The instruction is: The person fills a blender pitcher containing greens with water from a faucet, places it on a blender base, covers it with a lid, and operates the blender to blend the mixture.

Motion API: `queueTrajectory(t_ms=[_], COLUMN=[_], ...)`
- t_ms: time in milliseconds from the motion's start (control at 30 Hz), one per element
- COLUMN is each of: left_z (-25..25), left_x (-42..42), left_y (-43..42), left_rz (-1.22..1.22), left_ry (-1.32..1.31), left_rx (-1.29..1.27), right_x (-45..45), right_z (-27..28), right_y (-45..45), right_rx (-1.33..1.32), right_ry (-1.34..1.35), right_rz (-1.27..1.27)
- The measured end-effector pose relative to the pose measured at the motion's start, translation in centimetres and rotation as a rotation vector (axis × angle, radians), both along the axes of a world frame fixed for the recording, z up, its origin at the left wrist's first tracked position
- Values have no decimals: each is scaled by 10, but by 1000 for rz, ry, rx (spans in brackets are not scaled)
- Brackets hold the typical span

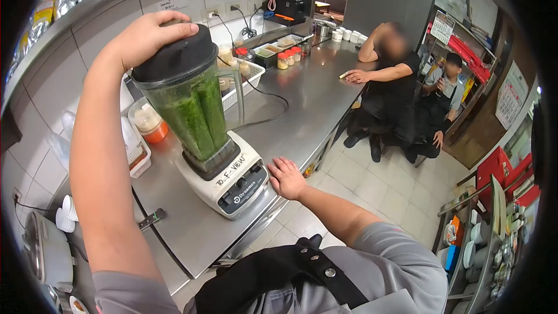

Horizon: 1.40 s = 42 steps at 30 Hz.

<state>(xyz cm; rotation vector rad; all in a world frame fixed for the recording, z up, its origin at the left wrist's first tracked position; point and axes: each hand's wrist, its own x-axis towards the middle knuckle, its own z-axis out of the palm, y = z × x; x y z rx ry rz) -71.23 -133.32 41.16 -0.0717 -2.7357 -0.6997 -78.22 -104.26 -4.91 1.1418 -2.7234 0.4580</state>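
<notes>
A blender with a white base (224, 177) stands on the steel counter, its clear jar (195, 113) filled with a green, leafy-looking blend. My left hand (152, 36) is over the black blender lid (180, 55), holding it from above. Beside the right side of the base, my right hand (286, 178) lies on the counter near its edge, fingers spread and holding nothing. The jar's handle (239, 96) points away to the right. Whether the blades are turning cannot be seen.
Behind the jar is a white basket (247, 84); left of it stands an orange-bottomed container (152, 128). Red-lidded jars (283, 61) sit farther along the steel counter (308, 96). A cord crosses the surface. Two people (390, 81) sit beyond the counter; shelves of dishes (476, 238) stand right.
</notes>
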Motion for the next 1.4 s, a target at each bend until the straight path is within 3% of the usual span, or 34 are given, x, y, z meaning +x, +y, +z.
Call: queueTrajectory(t_ms=[533, 1400], left_z=[-5, -8], left_x=[-7, -9], left_y=[-12, -13], left_rz=[-33, -32], left_ry=[110, 122], left_rx=[-167, -121], right_x=[-4, -4], right_z=[0, -1], right_y=[-4, -4], right_rx=[13, -27], right_ry=[14, 27], right_rz=[9, 8])
